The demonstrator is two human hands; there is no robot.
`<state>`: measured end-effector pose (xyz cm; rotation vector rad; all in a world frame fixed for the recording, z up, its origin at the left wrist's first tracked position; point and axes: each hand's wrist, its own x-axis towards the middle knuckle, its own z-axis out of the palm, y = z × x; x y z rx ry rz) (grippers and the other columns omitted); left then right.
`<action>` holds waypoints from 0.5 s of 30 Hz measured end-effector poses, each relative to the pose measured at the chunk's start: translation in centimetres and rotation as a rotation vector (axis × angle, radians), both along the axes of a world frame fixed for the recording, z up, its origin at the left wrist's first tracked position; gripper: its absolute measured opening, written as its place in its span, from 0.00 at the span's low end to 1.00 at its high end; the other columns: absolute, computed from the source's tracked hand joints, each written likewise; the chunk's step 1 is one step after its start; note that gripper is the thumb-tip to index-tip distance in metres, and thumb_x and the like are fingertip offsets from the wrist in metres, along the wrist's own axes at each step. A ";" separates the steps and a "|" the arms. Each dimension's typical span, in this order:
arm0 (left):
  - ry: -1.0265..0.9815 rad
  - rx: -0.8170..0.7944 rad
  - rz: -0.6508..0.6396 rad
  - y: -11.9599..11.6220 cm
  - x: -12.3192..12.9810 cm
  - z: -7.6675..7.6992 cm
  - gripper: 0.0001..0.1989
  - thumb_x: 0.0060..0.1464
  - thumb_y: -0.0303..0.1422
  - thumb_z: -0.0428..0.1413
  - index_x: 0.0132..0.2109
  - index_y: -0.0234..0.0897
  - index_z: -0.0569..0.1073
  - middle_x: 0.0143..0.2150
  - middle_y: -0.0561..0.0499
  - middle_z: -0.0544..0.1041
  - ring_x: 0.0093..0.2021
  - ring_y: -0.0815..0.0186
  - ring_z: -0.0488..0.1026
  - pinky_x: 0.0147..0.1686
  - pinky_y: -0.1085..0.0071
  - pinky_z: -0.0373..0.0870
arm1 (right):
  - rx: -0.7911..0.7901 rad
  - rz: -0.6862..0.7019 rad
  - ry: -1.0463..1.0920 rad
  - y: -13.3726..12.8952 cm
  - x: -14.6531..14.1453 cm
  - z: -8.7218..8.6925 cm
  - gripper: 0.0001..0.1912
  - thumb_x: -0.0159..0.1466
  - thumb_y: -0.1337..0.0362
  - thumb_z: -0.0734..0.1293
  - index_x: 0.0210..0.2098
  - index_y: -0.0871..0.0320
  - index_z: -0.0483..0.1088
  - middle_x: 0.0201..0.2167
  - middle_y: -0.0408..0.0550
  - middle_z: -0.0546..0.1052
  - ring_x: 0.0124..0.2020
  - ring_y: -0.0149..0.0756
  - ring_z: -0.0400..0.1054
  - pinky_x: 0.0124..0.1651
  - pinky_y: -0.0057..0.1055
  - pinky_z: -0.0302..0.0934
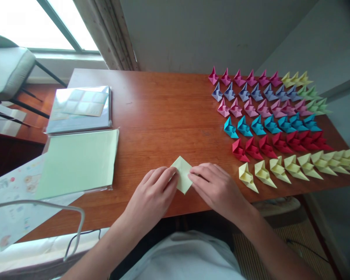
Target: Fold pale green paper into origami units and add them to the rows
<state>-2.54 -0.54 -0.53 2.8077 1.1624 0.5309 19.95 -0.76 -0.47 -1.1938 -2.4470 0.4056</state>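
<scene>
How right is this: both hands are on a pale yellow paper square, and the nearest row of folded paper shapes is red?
The row colour is wrong: the nearest row is pale yellow, as the head view shows. The left hand and right hand are on the paper square.

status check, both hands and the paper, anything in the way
Left hand: fingers on the left corner of the pale yellow paper. Right hand: fingers at its right corner. Nothing over the paper's middle.

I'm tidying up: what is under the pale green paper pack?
A printed white sheet pokes out from beneath the pack, on the wooden table. Anything the pack fully covers can't be seen.
</scene>
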 end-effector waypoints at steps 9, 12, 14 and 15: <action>-0.334 -0.311 0.144 1.5 0.1 -0.4 0.07 0.65 0.27 0.53 0.42 0.37 0.76 0.44 0.48 0.79 0.41 0.66 0.76 0.43 0.71 0.73 | -0.192 -0.194 0.256 1.0 -1.0 -0.6 0.08 0.68 0.70 0.65 0.36 0.55 0.76 0.38 0.48 0.78 0.41 0.40 0.69 0.46 0.38 0.66; -0.348 -0.312 0.214 1.6 0.4 -0.3 0.06 0.65 0.29 0.53 0.43 0.38 0.76 0.42 0.49 0.80 0.39 0.67 0.77 0.40 0.73 0.72 | -0.230 -0.246 0.251 1.5 -1.4 -0.5 0.08 0.68 0.69 0.65 0.35 0.55 0.75 0.36 0.47 0.78 0.39 0.39 0.69 0.45 0.37 0.65; -0.328 -0.291 0.259 1.6 0.6 -0.4 0.07 0.65 0.30 0.53 0.46 0.38 0.76 0.42 0.49 0.81 0.38 0.66 0.77 0.37 0.72 0.72 | -0.238 -0.285 0.229 1.7 -1.7 -0.4 0.07 0.68 0.68 0.65 0.36 0.55 0.76 0.35 0.47 0.78 0.38 0.40 0.69 0.44 0.37 0.64; -0.316 -0.286 0.279 1.6 0.7 -0.4 0.09 0.65 0.30 0.53 0.48 0.38 0.76 0.42 0.48 0.81 0.37 0.66 0.77 0.36 0.72 0.72 | -0.236 -0.304 0.212 1.7 -1.8 -0.4 0.06 0.68 0.67 0.66 0.37 0.55 0.76 0.34 0.47 0.78 0.38 0.40 0.69 0.44 0.37 0.64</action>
